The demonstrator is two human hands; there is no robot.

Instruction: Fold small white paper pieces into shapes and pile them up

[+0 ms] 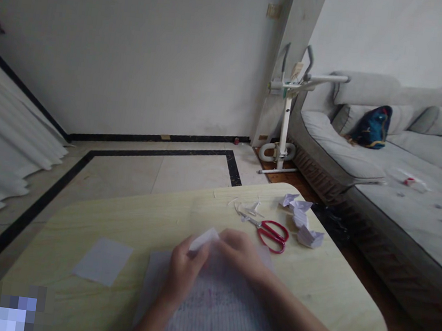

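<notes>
Between my two hands is a small folded piece of white paper (204, 239), raised a little above a large lined sheet with writing (222, 316). My left hand (187, 263) pinches its left side, thumb on the near face. At the right corner, the fingers of my right hand (240, 251) are closed on the same paper. Red-handled scissors (272, 236) lie just beyond my right hand, blades pointing left. A square of white paper (103, 261) rests flat on the table to the left of my left hand.
Several folded paper pieces (302, 218) sit along the right edge of the wooden table (333, 297). Thin white scraps (254, 208) lie by the scissor blades. Beyond the table stand a grey sofa (339, 153) and a white exercise machine (286, 120).
</notes>
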